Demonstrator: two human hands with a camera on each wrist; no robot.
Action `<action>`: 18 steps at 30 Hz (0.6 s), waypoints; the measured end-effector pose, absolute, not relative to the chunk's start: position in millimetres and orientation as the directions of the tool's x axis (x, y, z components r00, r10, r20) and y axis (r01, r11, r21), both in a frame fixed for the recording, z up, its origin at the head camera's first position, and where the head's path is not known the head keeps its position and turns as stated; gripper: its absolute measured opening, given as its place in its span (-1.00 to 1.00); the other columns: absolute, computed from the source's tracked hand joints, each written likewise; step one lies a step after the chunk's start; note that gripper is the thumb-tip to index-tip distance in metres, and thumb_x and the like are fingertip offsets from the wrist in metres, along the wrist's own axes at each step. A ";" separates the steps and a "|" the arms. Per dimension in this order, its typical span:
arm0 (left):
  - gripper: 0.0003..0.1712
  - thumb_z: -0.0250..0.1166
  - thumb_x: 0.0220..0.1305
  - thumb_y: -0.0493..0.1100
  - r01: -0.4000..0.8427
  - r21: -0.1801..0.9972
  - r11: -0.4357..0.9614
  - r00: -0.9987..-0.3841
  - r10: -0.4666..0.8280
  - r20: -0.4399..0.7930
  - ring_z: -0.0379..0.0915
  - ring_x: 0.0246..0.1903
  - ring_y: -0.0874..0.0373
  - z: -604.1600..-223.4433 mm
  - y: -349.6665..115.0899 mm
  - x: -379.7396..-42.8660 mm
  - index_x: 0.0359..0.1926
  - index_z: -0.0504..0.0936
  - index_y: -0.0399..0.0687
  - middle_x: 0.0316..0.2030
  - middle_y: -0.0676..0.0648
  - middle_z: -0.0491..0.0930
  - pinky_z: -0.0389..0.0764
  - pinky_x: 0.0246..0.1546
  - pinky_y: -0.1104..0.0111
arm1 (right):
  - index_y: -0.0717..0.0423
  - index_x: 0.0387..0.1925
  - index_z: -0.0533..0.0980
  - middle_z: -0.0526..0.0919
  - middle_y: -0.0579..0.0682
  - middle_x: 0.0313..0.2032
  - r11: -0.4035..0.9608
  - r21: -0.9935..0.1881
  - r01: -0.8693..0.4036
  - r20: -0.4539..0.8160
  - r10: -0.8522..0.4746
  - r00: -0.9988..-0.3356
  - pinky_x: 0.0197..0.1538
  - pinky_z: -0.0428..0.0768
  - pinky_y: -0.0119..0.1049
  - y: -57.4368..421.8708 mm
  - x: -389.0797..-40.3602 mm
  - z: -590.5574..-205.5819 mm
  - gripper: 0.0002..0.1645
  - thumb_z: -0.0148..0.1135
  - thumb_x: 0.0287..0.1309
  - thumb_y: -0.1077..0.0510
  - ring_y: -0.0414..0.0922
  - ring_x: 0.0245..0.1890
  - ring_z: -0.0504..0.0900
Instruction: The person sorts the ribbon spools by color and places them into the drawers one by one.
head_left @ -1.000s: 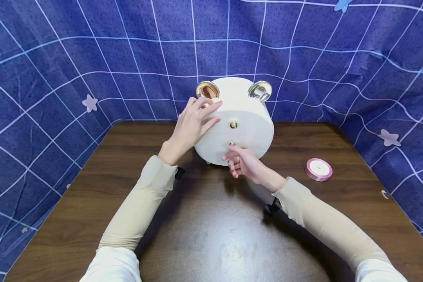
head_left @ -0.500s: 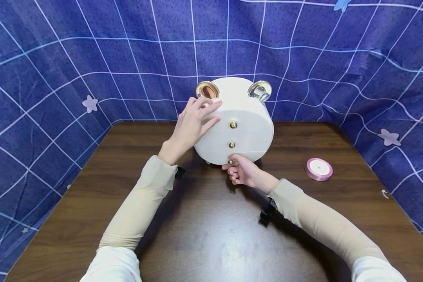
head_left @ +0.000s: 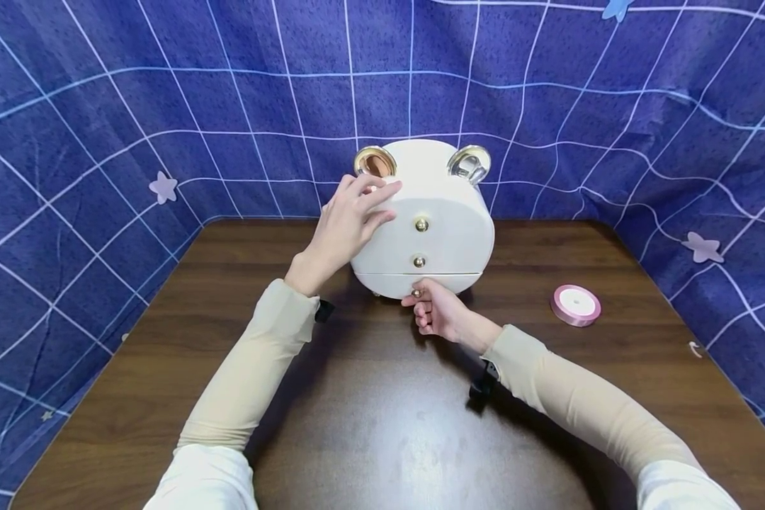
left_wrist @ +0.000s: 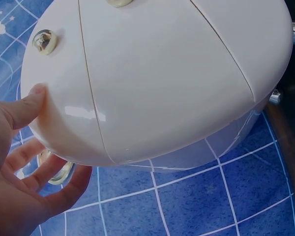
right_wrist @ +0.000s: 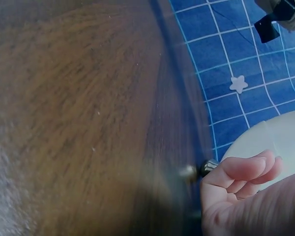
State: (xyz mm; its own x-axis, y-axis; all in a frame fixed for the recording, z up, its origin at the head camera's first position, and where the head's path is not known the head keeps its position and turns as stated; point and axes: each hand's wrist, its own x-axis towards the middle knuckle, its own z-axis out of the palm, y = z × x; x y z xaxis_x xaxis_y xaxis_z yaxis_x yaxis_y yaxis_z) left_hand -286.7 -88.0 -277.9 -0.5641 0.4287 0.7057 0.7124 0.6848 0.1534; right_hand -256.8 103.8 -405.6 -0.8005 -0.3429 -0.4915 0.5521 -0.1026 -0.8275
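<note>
The left hand (head_left: 343,225) grips the white box (head_left: 455,241) near its upper edge. The right hand (head_left: 443,312) seems to pinch the bottom knob (head_left: 417,292), which is partly hidden.

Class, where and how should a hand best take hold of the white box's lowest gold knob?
Likely by its rounded top and underside, between thumb and finger, coming from the front: the lowest gold knob is small and juts forward from the white box.

A person's left hand (head_left: 344,225) rests on the upper left of a white box (head_left: 449,244) — the right hand (head_left: 445,312) pinches its lowest gold knob (head_left: 416,292). A pink ribbon roll (head_left: 576,305) lies apart on the brown table (head_left: 370,418).
</note>
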 end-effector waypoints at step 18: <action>-0.53 0.27 0.23 0.01 0.712 0.145 0.687 -0.562 0.435 0.704 0.36 -0.09 0.02 -279.8 -89.4 -288.5 0.18 0.58 0.16 0.04 -0.01 0.54 0.58 -0.28 0.14 | 0.17 -0.28 0.48 0.34 -0.20 -0.81 -0.076 -0.821 0.566 -0.499 -0.387 -0.776 -0.61 0.27 -0.44 105.0 -233.5 -404.5 -0.61 -0.13 0.31 -0.04 -0.28 -0.77 0.27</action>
State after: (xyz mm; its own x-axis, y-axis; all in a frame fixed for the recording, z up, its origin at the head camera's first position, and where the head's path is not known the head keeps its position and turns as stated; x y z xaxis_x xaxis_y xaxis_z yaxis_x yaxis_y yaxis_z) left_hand -288.5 -89.4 -279.8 -0.5618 0.4347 0.7039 0.7125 0.6866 0.1446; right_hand -233.5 105.0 -404.5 -0.7758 -0.3866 -0.4987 0.5656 -0.0757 -0.8212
